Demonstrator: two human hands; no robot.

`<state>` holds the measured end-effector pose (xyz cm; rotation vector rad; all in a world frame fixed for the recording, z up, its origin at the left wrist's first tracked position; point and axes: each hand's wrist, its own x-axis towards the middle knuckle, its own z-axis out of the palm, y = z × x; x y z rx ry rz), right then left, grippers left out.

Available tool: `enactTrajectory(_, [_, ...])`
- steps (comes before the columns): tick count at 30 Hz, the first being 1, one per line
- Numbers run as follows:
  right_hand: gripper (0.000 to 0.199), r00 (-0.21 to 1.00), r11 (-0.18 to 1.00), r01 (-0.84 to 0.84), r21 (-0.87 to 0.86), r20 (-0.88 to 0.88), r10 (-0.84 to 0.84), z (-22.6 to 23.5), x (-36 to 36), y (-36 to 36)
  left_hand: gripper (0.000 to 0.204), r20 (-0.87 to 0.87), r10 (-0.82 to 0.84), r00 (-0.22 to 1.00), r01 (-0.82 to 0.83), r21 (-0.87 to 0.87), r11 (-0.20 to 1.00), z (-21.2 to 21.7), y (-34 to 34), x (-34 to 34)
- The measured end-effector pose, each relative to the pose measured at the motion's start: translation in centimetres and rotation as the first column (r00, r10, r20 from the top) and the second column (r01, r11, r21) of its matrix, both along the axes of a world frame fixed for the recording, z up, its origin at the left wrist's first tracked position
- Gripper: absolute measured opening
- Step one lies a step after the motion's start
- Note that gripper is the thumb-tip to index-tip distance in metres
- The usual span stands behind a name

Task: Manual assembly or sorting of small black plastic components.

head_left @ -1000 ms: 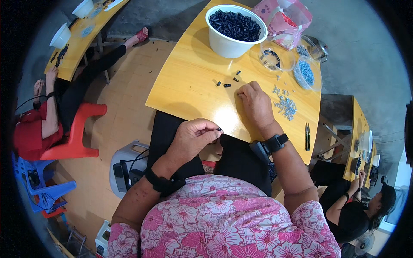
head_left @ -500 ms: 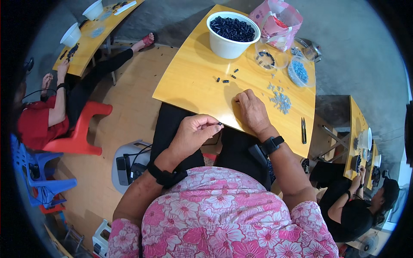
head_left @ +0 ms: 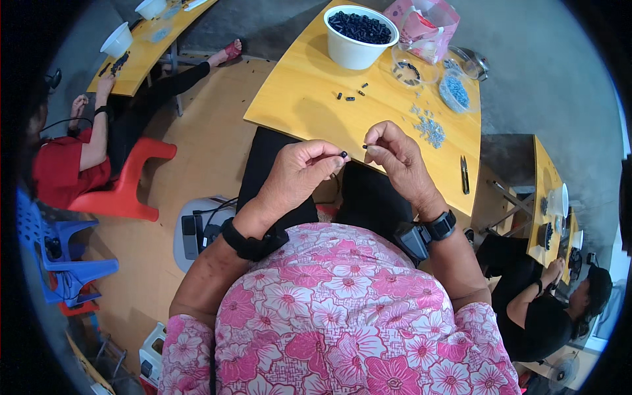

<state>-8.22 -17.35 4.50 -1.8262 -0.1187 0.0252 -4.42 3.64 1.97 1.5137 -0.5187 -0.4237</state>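
My left hand [head_left: 295,172] is closed in a pinch on a small black cylindrical piece [head_left: 343,154], whose end pokes out past the fingertips. Just to its right, my right hand [head_left: 403,164] pinches a tiny dark bit [head_left: 365,147], too small to make out its kind. The fingertips of both hands face each other, a short gap apart, over the near edge of the yellow table [head_left: 289,99]. Beyond them several loose black pieces [head_left: 350,98] lie on the tabletop. A scatter of small grey-blue parts [head_left: 430,131] spreads to the right.
At the table's back stand a white tub [head_left: 352,56] full of black pieces, a pink bag [head_left: 428,29], a clear dish [head_left: 424,72] and a tub of blue parts [head_left: 455,92]. Thread snips [head_left: 464,174] lie at the right edge. Other people work at tables on both sides.
My right hand has lifted off the tabletop and come toward my left, now pinching a tiny dark bit. My left hand has moved slightly up and right, still holding its black piece.
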Motion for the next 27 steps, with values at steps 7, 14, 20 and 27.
enactTrajectory(7, [0.012, 0.994, 0.990, -0.108, 0.087, 0.014, 0.107, 2.1, -1.9, 0.8, 0.012, 0.174, -0.056, 0.983, 0.044, 0.069, 0.997, 1.7, 0.2, -1.5])
enactTrajectory(14, [0.016, 0.991, 0.991, -0.132, 0.022, 0.023, 0.132, 3.6, -3.0, 1.4, 0.012, 0.217, -0.067, 0.974, 0.054, 0.064, 0.996, 2.6, 0.2, -2.5])
enactTrajectory(20, [0.017, 0.991, 0.990, -0.128, -0.050, 0.028, 0.130, 3.7, -3.1, 1.2, 0.012, 0.239, -0.075, 0.968, 0.059, 0.074, 0.996, 2.5, 0.0, -2.5])
enactTrajectory(27, [0.017, 0.989, 0.979, -0.138, -0.147, 0.031, 0.144, 4.0, -2.6, 1.1, 0.012, 0.306, -0.011, 0.952, 0.003, 0.027, 1.000, 2.3, -0.2, -2.4])
